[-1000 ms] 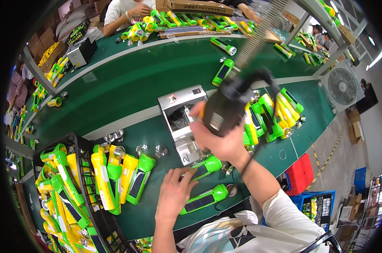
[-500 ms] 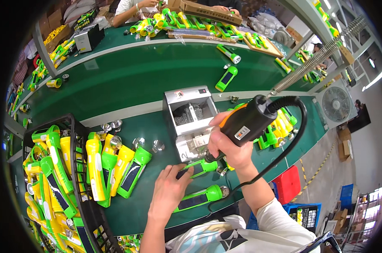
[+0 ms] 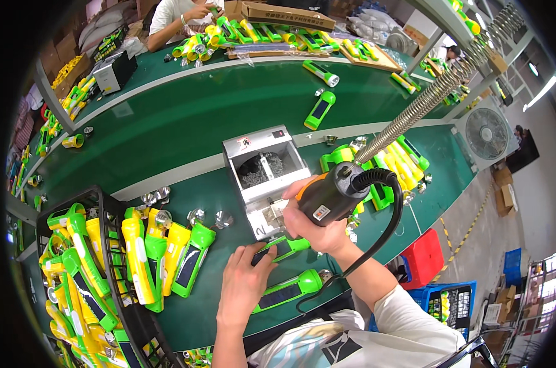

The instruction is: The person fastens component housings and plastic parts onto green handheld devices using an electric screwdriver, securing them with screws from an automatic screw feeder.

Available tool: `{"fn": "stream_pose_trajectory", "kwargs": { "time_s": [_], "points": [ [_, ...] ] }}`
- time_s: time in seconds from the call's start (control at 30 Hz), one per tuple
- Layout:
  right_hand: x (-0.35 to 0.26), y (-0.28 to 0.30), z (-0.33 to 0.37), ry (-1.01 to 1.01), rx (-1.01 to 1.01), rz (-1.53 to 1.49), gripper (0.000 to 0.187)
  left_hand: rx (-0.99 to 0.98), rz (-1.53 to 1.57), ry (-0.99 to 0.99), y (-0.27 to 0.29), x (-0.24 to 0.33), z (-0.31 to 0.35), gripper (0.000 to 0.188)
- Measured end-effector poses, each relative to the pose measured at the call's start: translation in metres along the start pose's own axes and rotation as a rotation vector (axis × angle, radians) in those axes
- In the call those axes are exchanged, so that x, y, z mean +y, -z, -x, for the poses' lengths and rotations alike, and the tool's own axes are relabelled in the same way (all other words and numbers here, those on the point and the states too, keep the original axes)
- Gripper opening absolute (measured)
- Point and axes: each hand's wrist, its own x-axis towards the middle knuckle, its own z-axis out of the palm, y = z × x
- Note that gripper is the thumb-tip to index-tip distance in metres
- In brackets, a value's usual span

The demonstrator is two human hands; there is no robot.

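Hanging from a coiled spring (image 3: 413,116), in the head view, an electric screwdriver (image 3: 327,199) is gripped by the right hand (image 3: 315,228), its fingers wrapped around the black body. The tip is hidden by the hand, so contact with anything below cannot be told. A green flashlight (image 3: 291,246) is laid on the workbench (image 3: 192,322), just in front of a metal screw box (image 3: 232,147), and its end is pinched between the thumb and fingers of the left hand (image 3: 244,279). Nearer the body, a second flashlight (image 3: 287,292) is set down, with a black cord (image 3: 376,245) looped beside its head. To the left, a black crate (image 3: 115,264) is filled with green and yellow flashlights; more are laid beside it, near silver reflectors (image 3: 223,219). Across the bench, another pile is handled by a co-worker (image 3: 166,24).
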Motion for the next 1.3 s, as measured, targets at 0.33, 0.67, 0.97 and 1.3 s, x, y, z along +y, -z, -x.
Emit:
{"fn": "stream_pose_trajectory", "kwargs": {
  "time_s": [0.33,0.67,0.97,1.3],
  "points": [
    [0.004,-0.001,0.006,-0.163,-0.024,-0.049,0.021,-0.014,-0.028,-0.017,-0.003,-0.004,0.003,0.033],
    [0.016,0.003,0.021,-0.01,-0.156,0.051,0.021,-0.047,-0.003,-0.024,-0.002,-0.008,0.008,0.033],
    [0.007,0.018,0.014,0.199,-0.064,-0.288,0.029,-0.045,-0.012,-0.038,-0.003,-0.011,0.009,0.032],
    [-0.004,0.014,-0.005,0.257,0.059,-0.24,0.03,-0.022,0.056,0.021,-0.007,-0.01,0.003,0.036]
  ]
}}
